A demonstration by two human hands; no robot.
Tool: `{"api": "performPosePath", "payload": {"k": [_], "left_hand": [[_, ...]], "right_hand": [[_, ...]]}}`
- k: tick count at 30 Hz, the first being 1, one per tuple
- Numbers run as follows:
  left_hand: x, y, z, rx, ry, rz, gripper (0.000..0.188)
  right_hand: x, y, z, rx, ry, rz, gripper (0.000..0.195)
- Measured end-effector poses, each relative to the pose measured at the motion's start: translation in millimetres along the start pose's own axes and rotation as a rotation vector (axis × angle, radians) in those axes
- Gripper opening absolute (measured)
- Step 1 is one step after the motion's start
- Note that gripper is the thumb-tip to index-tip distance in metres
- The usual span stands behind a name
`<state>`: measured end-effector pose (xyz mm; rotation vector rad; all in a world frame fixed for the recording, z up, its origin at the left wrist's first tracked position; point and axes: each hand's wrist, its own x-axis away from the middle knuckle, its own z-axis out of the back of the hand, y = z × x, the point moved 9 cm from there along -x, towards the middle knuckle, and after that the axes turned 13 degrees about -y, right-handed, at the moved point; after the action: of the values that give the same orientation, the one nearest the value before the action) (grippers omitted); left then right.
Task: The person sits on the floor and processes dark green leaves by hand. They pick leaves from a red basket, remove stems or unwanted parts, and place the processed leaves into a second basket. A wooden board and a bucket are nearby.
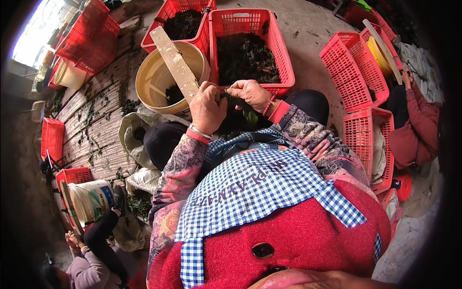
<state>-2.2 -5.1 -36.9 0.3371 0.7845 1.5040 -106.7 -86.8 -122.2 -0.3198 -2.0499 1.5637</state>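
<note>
My left hand [207,109], with a silver bangle at the wrist, is curled at the near end of a worn wooden board [175,61]. The board lies slanting across a round cream plastic bucket [143,77], which has some dark leafy matter inside. My right hand [252,95], wearing a red bead bracelet, pinches a dark green leafy piece [249,115], apparently seaweed, that hangs over my lap. Its upper end runs between both hands, and my left finger and thumb appear closed on it. Beyond the hands, a red plastic basket [286,67] holds a dark leafy heap [245,57].
Another red basket [153,38] of dark leaves stands behind the bucket. An open woven sack [126,132] is by my left knee. One person [88,267] sits at lower left, another [415,126] at right beside stacked red baskets [352,72]. Leaf scraps litter the ridged floor covering [97,126].
</note>
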Motion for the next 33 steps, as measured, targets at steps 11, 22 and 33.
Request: {"api": "performPosePath", "payload": {"k": [11, 22, 33], "left_hand": [[7, 5, -2, 0.144, 0.067, -0.179, 0.017], [3, -40, -29, 1.028, -0.086, 0.085, 0.019], [-26, -63, 13, 1.073, -0.186, 0.203, 0.017]], "right_hand": [[2, 5, -24, -0.321, -0.3, -0.025, 0.027], [-9, -10, -20, -0.163, -0.219, 0.041, 0.026], [-21, -84, -7, 0.197, -0.125, 0.092, 0.02]]}}
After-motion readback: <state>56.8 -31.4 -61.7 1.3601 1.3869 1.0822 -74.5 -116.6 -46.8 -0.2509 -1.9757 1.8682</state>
